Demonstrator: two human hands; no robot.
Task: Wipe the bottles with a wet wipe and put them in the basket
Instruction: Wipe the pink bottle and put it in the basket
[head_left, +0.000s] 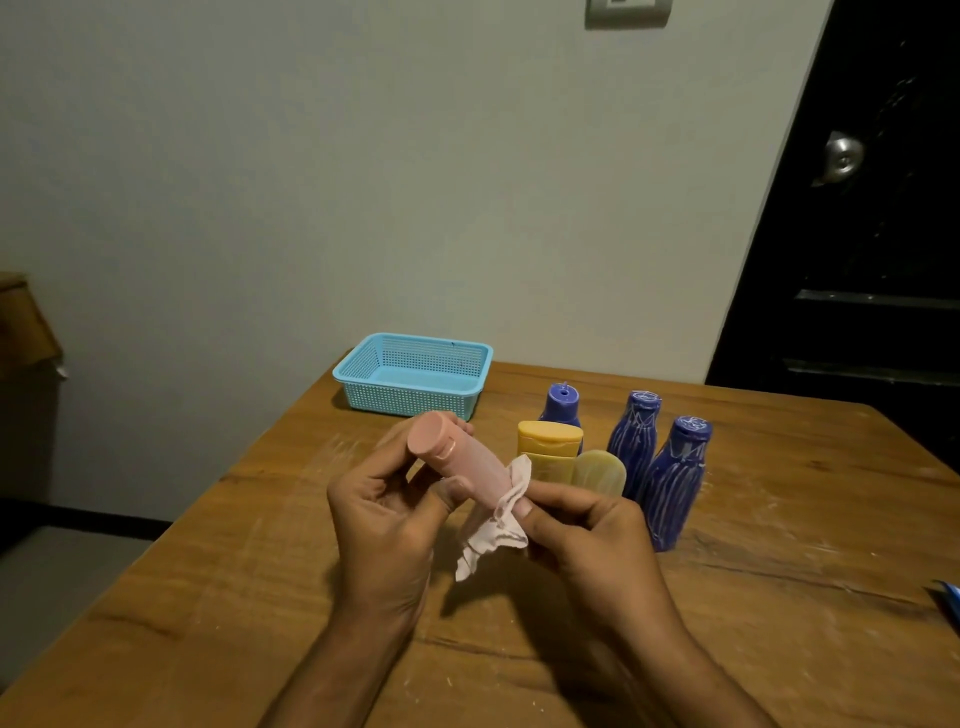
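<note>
My left hand (387, 512) grips a pink bottle (457, 457) near its cap, tilted with the cap up and to the left, above the table. My right hand (582, 525) presses a crumpled pale wet wipe (496, 530) against the bottle's lower end. Behind my right hand stand a yellow flip-cap bottle (549, 447), a pale yellow bottle (600, 470) and three blue bottles (675, 483) with white streaks. The light blue perforated basket (358, 374) sits empty at the table's far left corner, beyond the pink bottle.
The wooden table (260, 597) stands against a pale wall. A dark door with a metal knob (841, 156) is at the right. A blue packet's corner (948, 597) shows at the right edge of the table.
</note>
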